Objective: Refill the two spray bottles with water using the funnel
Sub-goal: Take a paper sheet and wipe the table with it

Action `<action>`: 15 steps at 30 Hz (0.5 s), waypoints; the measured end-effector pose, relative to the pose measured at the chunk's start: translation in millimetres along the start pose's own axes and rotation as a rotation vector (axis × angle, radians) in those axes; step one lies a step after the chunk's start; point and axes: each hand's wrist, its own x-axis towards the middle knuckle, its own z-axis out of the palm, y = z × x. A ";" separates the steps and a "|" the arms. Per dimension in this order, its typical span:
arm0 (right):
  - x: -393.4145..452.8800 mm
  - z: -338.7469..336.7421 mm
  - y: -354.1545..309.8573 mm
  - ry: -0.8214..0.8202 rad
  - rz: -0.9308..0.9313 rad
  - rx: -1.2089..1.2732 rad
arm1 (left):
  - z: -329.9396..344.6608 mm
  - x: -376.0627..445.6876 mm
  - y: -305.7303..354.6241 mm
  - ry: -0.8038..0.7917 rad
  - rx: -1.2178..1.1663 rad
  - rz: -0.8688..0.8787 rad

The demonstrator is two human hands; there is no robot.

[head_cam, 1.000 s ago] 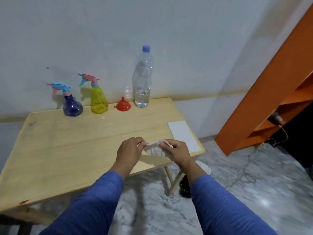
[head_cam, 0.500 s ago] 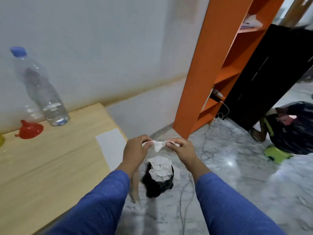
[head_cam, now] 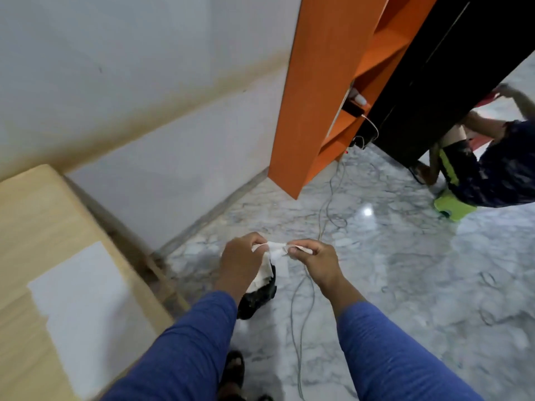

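A light wooden table (head_cam: 43, 227) bearing a white paper sheet (head_cam: 81, 308) stands left; an orange wooden shelf (head_cam: 312, 91) rises far right over grey marble floor (head_cam: 405, 270)

No text, label, brand or number can be read anywhere. The white sheet (head_cam: 86, 311) on the wooden table (head_cam: 31, 215) looks blank.

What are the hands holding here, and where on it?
A crumpled white tissue, stretched between the hands: left hand pinches its left end, right hand its right end.
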 end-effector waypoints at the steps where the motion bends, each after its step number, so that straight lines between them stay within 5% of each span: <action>1: 12.0 2.1 12.1 0.007 0.033 0.012 | 10.0 10.2 -7.2 -0.021 0.036 -0.030; 15: 183.9 66.0 213.4 -0.162 0.236 -0.204 | 163.9 143.4 -163.9 -0.057 0.133 -0.264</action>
